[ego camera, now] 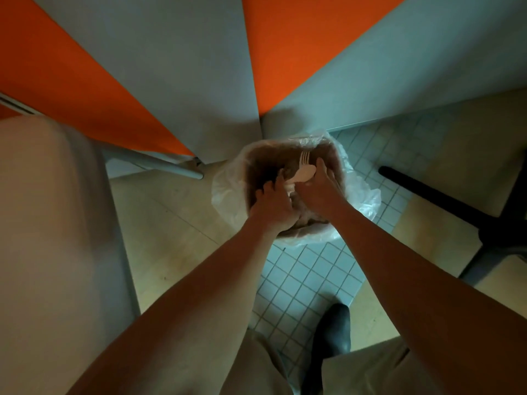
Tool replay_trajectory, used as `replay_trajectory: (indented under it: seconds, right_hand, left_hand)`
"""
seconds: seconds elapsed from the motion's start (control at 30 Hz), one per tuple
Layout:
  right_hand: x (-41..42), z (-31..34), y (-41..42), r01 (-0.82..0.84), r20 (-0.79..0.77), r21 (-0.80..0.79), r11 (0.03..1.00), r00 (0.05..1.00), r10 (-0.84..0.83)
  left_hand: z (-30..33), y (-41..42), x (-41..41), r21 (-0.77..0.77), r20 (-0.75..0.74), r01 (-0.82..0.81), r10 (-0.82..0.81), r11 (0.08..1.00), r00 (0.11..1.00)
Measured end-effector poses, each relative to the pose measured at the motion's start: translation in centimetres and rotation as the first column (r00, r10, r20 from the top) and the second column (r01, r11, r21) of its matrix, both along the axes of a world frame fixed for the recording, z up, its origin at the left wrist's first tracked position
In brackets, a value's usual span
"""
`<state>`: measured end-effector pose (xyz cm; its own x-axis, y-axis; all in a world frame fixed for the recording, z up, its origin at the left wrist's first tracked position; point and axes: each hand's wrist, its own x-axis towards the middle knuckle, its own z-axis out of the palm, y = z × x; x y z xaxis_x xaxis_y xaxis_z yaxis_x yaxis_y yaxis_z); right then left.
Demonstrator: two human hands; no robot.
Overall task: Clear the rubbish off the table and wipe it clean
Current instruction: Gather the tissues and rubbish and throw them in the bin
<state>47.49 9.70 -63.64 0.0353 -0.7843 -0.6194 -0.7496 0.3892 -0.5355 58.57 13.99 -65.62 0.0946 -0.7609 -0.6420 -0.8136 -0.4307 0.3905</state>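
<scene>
A brown bin (256,161) lined with a clear plastic bag (362,195) stands on the floor in the corner of orange and grey walls. Both my hands reach down over its opening. My left hand (273,203) and my right hand (319,189) are side by side, fingers curled around pale disposable cutlery (303,172): a spoon and a fork whose tines point away from me. Whether each hand grips a piece, or one holds both, is hard to tell. The inside of the bin under my hands is hidden.
A pale table edge (57,223) with a grey metal leg (159,163) fills the left. A black chair base (445,195) spreads at the right. My dark shoe (333,332) stands on the small-tiled floor (299,280) below the bin.
</scene>
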Motion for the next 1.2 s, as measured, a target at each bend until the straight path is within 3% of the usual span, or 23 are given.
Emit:
replay_trajectory:
  seconds: [0.33,0.63,0.8,0.93,1.2]
  right_hand:
    - [-0.5,10.9,2.0,-0.027,0.035,0.031,0.999,0.999,0.026]
    - [-1.6,26.8,7.3,-0.060,0.097,0.114,0.992,0.994,0.049]
    - [-2.7,37.6,9.9,-0.252,0.074,0.017,0.968,0.965,0.250]
    - [-4.0,45.3,11.8,-0.161,0.158,-0.051,0.986,0.973,0.167]
    - [-7.7,53.6,18.0,-0.195,0.149,-0.247,0.949,0.960,0.236]
  left_hand:
    - [10.8,1.8,1.2,-0.094,0.007,0.025,-0.024,0.995,1.000]
    - [28.7,6.5,1.2,-0.067,-0.027,-0.013,0.011,0.998,1.000]
    - [39.6,9.4,1.2,-0.134,-0.035,-0.078,0.074,0.988,0.997]
    - [46.4,11.7,0.8,-0.163,-0.021,-0.090,0.088,0.982,0.996]
    - [54.0,17.4,-1.1,-0.244,-0.065,-0.083,0.069,0.966,0.995]
